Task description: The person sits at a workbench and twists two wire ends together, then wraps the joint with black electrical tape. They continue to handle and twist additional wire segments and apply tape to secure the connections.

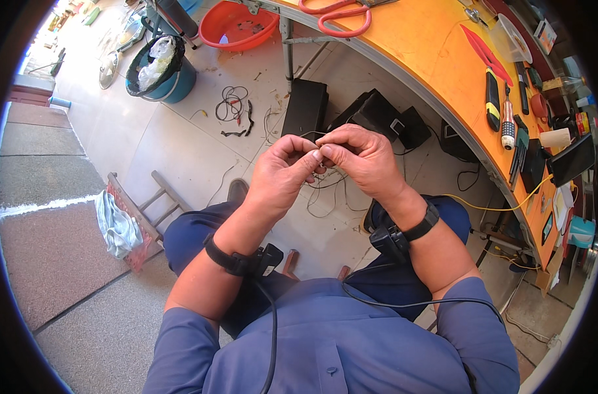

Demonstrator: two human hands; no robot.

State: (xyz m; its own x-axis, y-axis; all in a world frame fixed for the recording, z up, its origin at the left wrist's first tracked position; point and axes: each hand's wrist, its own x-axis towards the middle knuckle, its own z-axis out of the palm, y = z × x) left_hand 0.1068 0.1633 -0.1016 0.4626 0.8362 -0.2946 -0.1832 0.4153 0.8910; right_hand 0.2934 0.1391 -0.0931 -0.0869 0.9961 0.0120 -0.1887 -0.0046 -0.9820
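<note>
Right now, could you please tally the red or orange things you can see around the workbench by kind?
Orange-handled scissors: 1
Red plastic basin: 1
Red-handled pliers: 1
Orange bench top: 1
Total: 4
Both hands, left hand and right hand, pinch thin wires in their fingers.

A thin dark wire (325, 180) is pinched between the fingertips of both hands, which meet in front of the person's chest above the knees. Its held end is hidden between the fingers. From there it hangs down in loose, tangled loops toward the pale tiled floor (181, 141).
</note>
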